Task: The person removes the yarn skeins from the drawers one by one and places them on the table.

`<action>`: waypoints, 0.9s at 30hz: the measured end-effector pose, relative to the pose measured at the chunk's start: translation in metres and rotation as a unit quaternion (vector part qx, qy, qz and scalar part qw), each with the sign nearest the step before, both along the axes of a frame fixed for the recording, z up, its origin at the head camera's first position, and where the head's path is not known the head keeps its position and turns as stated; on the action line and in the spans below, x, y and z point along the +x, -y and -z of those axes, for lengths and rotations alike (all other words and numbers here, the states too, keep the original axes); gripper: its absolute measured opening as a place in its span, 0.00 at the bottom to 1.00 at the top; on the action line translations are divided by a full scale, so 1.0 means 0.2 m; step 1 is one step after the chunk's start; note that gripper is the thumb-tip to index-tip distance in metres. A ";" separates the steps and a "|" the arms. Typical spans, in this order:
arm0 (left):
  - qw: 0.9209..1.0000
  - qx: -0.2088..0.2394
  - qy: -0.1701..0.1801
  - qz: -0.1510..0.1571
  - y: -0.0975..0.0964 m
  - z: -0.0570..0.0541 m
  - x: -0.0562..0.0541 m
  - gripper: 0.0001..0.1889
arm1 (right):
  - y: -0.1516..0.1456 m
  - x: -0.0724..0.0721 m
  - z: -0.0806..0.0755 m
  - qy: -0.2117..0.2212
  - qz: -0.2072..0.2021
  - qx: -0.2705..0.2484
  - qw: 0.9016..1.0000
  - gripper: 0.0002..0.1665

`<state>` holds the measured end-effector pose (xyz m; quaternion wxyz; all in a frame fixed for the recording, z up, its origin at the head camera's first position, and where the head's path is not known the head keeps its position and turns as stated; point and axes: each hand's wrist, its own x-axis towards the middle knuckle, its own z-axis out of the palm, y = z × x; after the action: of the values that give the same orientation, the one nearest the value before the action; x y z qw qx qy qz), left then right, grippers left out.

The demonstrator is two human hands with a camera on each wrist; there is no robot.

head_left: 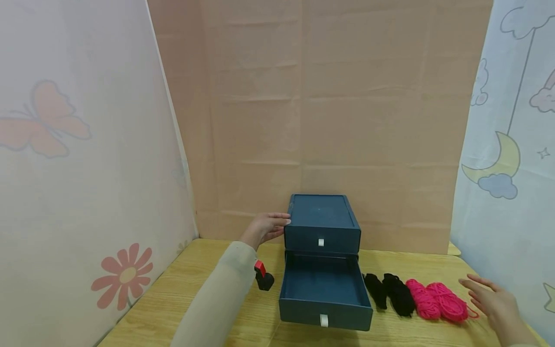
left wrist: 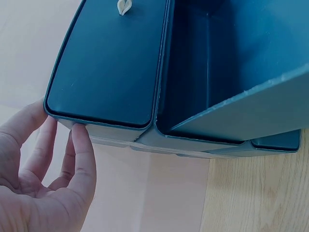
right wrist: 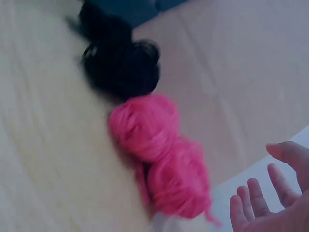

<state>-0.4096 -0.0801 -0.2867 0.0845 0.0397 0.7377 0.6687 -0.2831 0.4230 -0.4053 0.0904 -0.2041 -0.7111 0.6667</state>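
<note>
A dark blue cabinet (head_left: 323,212) with two stacked drawers stands on the table, its shut upper drawer (head_left: 303,238) carrying a white pull tab. The lower drawer (head_left: 325,309) is pulled out, and nothing lies inside it. My left hand (head_left: 269,228) rests its fingertips and thumb on the cabinet's upper left side; in the left wrist view its fingers (left wrist: 83,150) touch the side near the front corner. To the right, my right hand (head_left: 494,301) hovers with spread fingers, holding nothing. Nearest it are two pink yarn balls (head_left: 446,301), beside black yarn bundles (head_left: 399,294).
A small black and red object (head_left: 263,275) lies left of the cabinet, partly behind the left sleeve (head_left: 221,299). Brown paper (head_left: 347,120) backs the wooden table (head_left: 165,299). Printed white sheets flank it on both sides.
</note>
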 end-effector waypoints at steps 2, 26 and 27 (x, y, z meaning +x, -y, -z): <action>1.000 -0.001 0.000 0.001 0.00 0.00 0.00 0.14 | 0.03 0.00 -0.05 -0.069 -0.027 -0.046 0.996 0.16; 1.000 -0.002 0.004 -0.001 0.00 -0.01 0.01 0.13 | 1.02 0.25 -0.42 -0.216 -0.191 0.149 0.946 0.19; 1.000 -0.003 0.004 -0.001 0.00 -0.01 0.01 0.13 | 1.06 0.26 -0.42 -0.205 -0.190 0.151 0.948 0.20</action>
<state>-0.4072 -0.0807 -0.2851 0.0865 0.0361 0.7392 0.6669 -0.2309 0.2115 -0.3215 0.1354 0.0918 -0.7955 0.5835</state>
